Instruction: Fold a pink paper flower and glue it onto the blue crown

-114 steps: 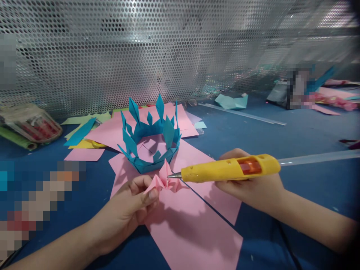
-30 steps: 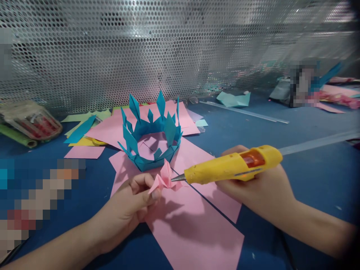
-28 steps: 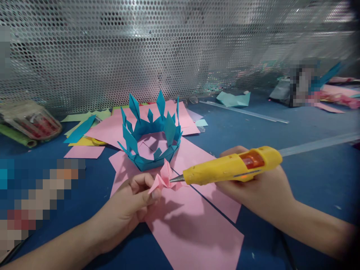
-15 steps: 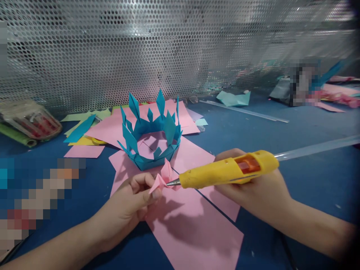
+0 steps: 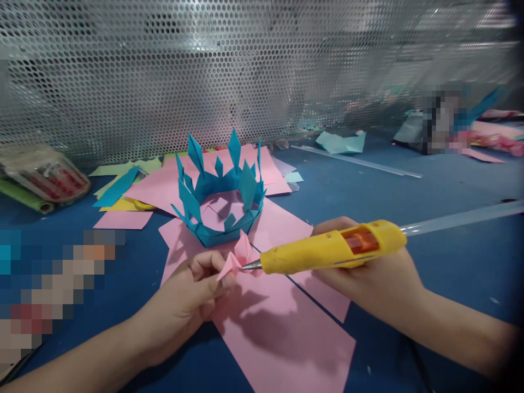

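Between thumb and fingers, my left hand (image 5: pixel 196 297) pinches a small folded pink paper piece (image 5: pixel 244 252) with pointed petals. My right hand (image 5: pixel 368 284) is wrapped round a yellow hot glue gun (image 5: pixel 311 252), its fingers partly hidden behind the body. The metal nozzle points left and meets or nearly meets the folded pink paper. A clear glue stick (image 5: pixel 458 219) sticks out of the gun's back end. Just beyond my hands stands a blue paper crown (image 5: pixel 213 233) with upright pointed leaves, resting on pink paper sheets (image 5: pixel 295 327).
Stacked coloured papers (image 5: pixel 155 183) lie behind the crown, a loose blue strip (image 5: pixel 117 188) on them. At left are a plastic jar (image 5: pixel 49 174) and a green roll (image 5: pixel 24 196). Another glue stick (image 5: pixel 356 162) and folded mint paper (image 5: pixel 341 143) lie before the perforated metal panel (image 5: pixel 254 71).
Almost nothing differs. Both hands, the glue gun and the folded pink paper hold their places, with only a very slight shift of the whole view.
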Motion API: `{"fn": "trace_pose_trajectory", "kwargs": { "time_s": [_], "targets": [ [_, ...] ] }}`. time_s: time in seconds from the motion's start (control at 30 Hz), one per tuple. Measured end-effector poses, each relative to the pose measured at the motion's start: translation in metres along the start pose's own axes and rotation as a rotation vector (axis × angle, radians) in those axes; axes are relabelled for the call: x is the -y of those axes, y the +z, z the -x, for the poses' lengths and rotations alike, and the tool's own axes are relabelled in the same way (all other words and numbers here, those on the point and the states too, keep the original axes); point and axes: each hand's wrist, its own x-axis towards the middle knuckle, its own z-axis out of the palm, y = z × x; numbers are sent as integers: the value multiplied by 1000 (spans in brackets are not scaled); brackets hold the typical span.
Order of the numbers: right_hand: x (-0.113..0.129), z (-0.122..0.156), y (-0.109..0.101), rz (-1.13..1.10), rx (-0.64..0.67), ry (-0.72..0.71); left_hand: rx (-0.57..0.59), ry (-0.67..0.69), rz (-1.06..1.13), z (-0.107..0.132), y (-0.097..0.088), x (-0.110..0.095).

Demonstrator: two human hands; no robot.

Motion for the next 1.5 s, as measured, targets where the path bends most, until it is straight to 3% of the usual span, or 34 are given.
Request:
{"fn": "trace_pose_trajectory", "kwargs": {
  "time_s": [0.47,1.13,1.5],
  "targets": [
    [-3,-1,0,0,-9,-40,-5,1,23,-1,1,-2],
    [-11,15,10,-25,-33,56,64,12,70,-1,-5,0],
    [-9,6,6,25,-34,-17,82,23,80,-2,-8,1]
  ]
}}
